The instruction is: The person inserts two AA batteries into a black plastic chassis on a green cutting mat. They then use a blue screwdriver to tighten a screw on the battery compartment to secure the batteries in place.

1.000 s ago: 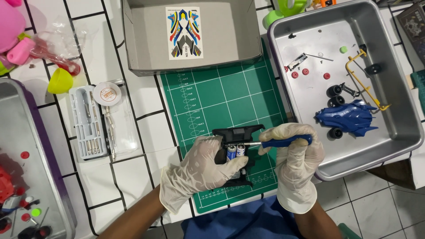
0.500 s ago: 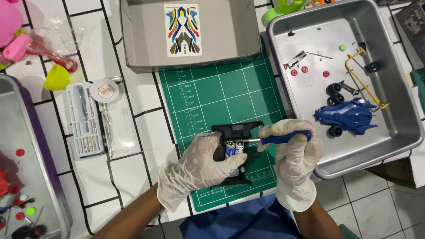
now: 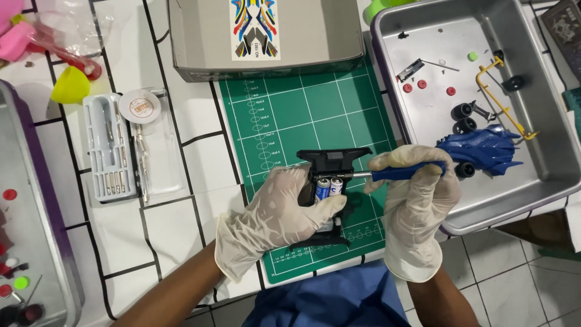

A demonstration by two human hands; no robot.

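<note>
A white tiled tabletop (image 3: pixel 181 212) with dark grout lines fills most of the frame, and a green cutting mat (image 3: pixel 290 109) printed with a white grid lies at its centre. On the lower part of the mat sits a black toy-car chassis (image 3: pixel 330 163) with two batteries (image 3: pixel 327 187) showing in its middle. The gloved left hand (image 3: pixel 275 218) is wrapped around the chassis, grasping it from the left. The gloved right hand (image 3: pixel 414 200) is clenched around a blue-handled screwdriver (image 3: pixel 399 174), whose metal tip reaches left to the chassis just above the batteries.

At upper centre a grey cardboard box (image 3: pixel 200 36) carrying a colourful sticker sheet stands against the mat's top edge. On the right a metal tray (image 3: pixel 544 157) holds a blue car body (image 3: pixel 478 148), black wheels, and small red parts. A clear case of tool bits (image 3: pixel 109 145) lies at left, with a yellow cup (image 3: pixel 69 85) above it. Another tray's rim (image 3: pixel 42 200) shows at the far left edge.
</note>
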